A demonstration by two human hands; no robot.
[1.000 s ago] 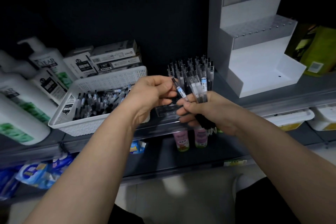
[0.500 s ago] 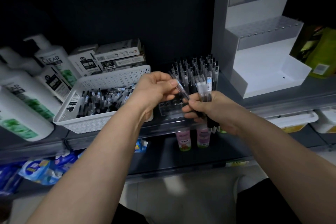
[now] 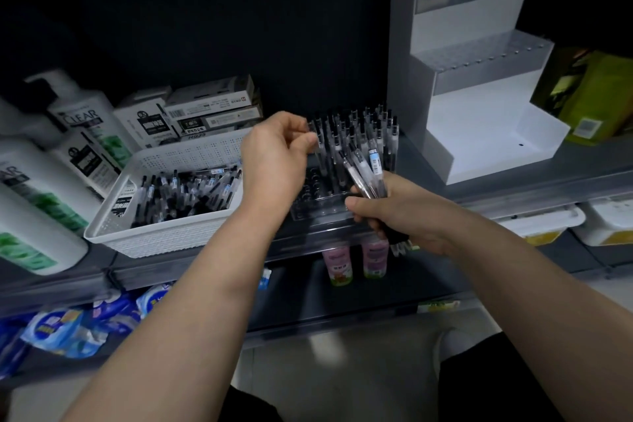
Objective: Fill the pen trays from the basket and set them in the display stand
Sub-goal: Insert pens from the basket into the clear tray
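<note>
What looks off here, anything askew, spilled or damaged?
Nothing stands out. Standing pens fill the far rows of the clear tray; its near holes are bare. Loose pens lie jumbled inside the basket, none spilled. The right hand holds a fanned bundle.

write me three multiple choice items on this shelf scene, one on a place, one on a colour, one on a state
1. Where does the white basket stand?
A. left of the clear pen tray, on the same shelf
B. on the floor
C. hanging from a hook

2. What colour is the display stand?
A. red
B. white and grey
C. green

3. What is the right hand doing?
A. lying flat, empty
B. holding a bottle
C. gripping a bunch of pens

1 A: basket and tray share one shelf, basket to the left.
2 B: its steps are white with grey fronts.
3 C: its fingers curl round several pens.
</note>
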